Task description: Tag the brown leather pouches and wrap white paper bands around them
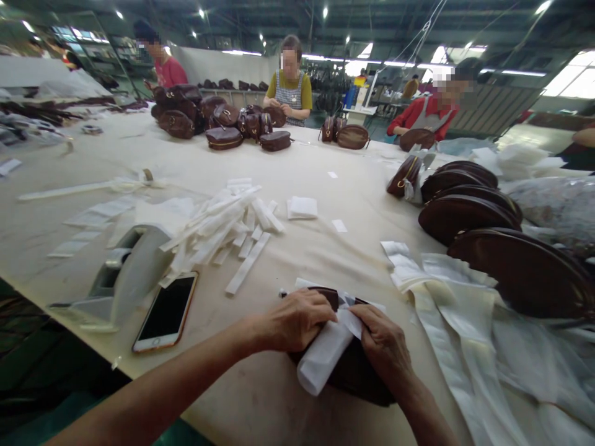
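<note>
A dark brown leather bag [367, 378] lies on the table in front of me, partly hidden by my hands. Across it runs a curled sheet of white wrapping paper [323, 359], rolled into a tube at its near end. My left hand [302, 319] is closed on the paper's left edge, fingers bent over the bag's upper part. On the other side my right hand [383, 337] pinches the paper's right edge between thumb and fingers. A strip of white material shows behind the bag's far edge.
Left of my arms lie a phone [165, 313], a tape dispenser [132, 266] and a heap of white paper strips [223, 229]. Brown bags [469, 214] and long white strips [437, 316] lie at right. Across the table, several people handle more bags [223, 118].
</note>
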A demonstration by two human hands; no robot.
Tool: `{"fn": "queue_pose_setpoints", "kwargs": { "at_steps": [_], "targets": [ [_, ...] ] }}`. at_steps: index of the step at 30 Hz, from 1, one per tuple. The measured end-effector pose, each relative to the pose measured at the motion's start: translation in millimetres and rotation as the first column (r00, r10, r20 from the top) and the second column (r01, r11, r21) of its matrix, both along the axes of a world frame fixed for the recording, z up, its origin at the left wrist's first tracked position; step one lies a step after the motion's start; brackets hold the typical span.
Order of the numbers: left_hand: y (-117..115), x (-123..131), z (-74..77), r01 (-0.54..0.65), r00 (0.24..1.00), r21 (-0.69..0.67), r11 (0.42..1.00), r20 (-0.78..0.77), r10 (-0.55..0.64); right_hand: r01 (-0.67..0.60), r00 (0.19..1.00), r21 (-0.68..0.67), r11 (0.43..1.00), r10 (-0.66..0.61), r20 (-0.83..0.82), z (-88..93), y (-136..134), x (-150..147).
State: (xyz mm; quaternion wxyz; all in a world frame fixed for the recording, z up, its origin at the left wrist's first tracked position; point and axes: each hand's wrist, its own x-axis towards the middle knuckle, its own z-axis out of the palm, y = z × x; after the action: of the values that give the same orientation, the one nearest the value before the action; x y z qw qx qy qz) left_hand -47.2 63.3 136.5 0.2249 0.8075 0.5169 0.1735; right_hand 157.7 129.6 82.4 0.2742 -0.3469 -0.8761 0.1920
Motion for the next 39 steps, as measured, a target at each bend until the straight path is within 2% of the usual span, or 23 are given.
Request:
{"fn": "queue_pose_setpoints", "kwargs": {
  "at_steps": [3,9,12,23,29,39],
  "targets": [
    [-26.0,2.0,-9.1,0.079,0.989,0.174,0.982,0.106,-0.098,0.008,1.000,-0.054,0.999,-0.009,-0.021,1.6,0.1,-1.1],
    [-36.4,39.1,-27.3,0.014,0.995,0.271,0.962,-0.099,0.014,-0.012,0.993,-0.064,0.998,0.004,-0.121,0.2,-0.8,1.7],
    [-39.3,48.9,-31.0,-0.015,0.995,0.315,0.949,-0.086,0.045,-0.046,0.982,-0.016,0.999,0.042,-0.187,1.3,-3.2,3.4],
    [-43.5,46.7,-41.0,-0.068,0.997,0.403,0.913,0.058,0.048,-0.262,0.935,0.188,0.947,0.297,-0.194,14.4,-13.0,5.8],
    [-45.1,45.7,-41.8,-0.070,0.997,0.451,0.890,0.060,0.048,-0.341,0.910,0.182,0.922,0.373,-0.183,20.6,-16.0,8.5],
    [-45.4,45.1,-46.6,-0.111,0.992,0.507,0.855,0.107,0.066,-0.380,0.908,0.188,0.906,0.404,-0.109,23.0,-24.4,14.6]
  ]
}}
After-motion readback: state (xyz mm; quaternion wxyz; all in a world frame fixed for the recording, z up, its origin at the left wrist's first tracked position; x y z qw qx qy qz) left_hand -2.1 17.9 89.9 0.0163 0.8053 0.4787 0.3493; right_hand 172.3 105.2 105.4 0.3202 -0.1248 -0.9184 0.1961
